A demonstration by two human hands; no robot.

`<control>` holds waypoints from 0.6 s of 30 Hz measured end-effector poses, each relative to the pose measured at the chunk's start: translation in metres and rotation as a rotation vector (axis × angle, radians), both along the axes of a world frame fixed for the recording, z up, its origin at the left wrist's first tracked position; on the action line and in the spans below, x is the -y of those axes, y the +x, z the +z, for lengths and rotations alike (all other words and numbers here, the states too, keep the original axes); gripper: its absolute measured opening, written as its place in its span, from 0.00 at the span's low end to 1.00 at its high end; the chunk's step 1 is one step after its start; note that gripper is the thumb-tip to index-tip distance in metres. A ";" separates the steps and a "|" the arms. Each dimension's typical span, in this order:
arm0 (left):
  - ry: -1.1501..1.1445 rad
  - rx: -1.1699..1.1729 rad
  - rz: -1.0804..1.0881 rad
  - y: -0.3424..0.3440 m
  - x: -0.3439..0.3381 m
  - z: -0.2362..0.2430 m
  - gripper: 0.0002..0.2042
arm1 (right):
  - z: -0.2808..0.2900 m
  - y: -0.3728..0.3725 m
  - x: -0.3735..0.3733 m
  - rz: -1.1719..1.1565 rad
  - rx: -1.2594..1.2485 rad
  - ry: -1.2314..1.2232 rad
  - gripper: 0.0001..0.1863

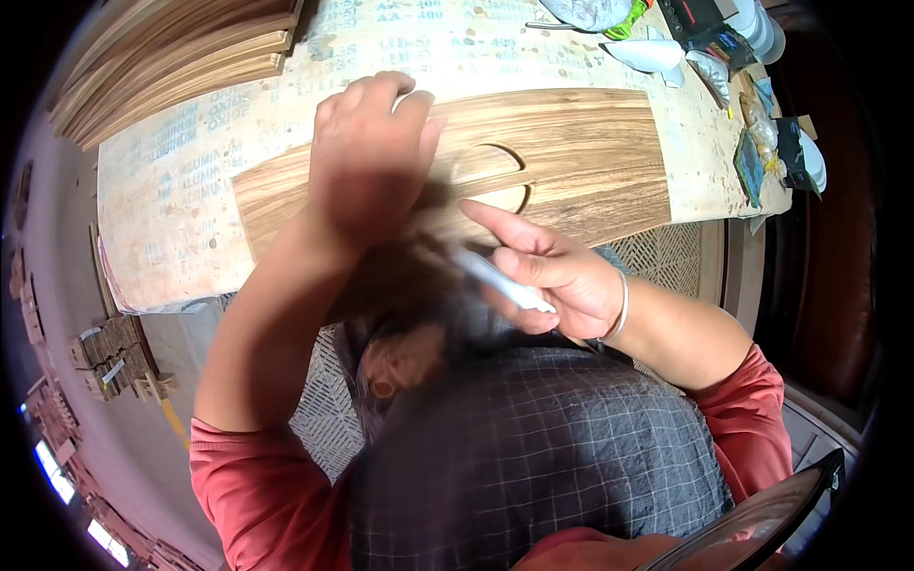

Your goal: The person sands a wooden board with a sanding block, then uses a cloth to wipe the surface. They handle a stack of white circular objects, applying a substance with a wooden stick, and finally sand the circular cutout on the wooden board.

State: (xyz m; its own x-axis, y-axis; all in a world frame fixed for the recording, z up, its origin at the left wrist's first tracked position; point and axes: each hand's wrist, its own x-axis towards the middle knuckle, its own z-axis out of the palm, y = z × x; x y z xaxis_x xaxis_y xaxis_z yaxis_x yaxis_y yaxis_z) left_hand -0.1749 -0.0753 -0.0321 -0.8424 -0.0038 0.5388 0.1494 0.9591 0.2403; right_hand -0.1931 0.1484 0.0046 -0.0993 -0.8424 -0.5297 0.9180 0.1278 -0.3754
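A striped brown wooden board (600, 143) lies across the table in front of me. Two rounded cut-outs, with a narrow strip of wood between them, sit near its middle. Over the board's left half is my left hand (367, 157), its fingers bent; a white patch shows between them, and I cannot make out whether it is something held. My right hand (562, 281) is at the board's near edge, palm turned up. Thumb and fingers pinch a folded white strip (495, 276), partly smeared by motion, while the index finger stretches toward the lower cut-out.
Pale printed sheeting (171, 219) covers the table. Several wooden boards (190, 67) are stacked at the far left. Dark boxes (709, 33), white scraps (643, 55) and plastic bags (762, 124) crowd the far right. Bundled wood pieces (109, 357) stand beyond the table's left edge.
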 end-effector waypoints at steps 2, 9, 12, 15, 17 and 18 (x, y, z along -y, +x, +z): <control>0.007 -0.016 -0.010 -0.008 -0.001 -0.004 0.07 | 0.012 0.004 0.017 0.031 -0.053 0.056 0.34; 0.094 -0.005 -0.013 -0.014 0.001 -0.007 0.07 | 0.029 -0.042 0.020 0.735 -1.029 0.350 0.27; 0.079 -0.036 -0.009 -0.013 0.001 -0.009 0.06 | 0.026 -0.056 0.019 0.731 -1.595 0.245 0.19; 0.090 -0.036 -0.023 -0.013 0.001 -0.008 0.04 | 0.049 -0.065 0.026 0.730 -1.947 0.489 0.12; 0.080 -0.055 -0.020 -0.014 0.001 -0.009 0.04 | 0.054 -0.070 0.024 0.977 -2.187 0.368 0.12; 0.076 -0.056 -0.011 -0.014 0.001 -0.010 0.04 | 0.047 -0.073 0.022 0.940 -2.422 0.183 0.11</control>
State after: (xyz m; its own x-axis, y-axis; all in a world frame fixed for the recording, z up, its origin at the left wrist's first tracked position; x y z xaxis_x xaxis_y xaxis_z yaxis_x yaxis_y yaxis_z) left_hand -0.1884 -0.0758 -0.0418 -0.8111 -0.0372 0.5837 0.1755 0.9365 0.3035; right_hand -0.2660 0.1262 0.0519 -0.1396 -0.9725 -0.1863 -0.9847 0.1562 -0.0772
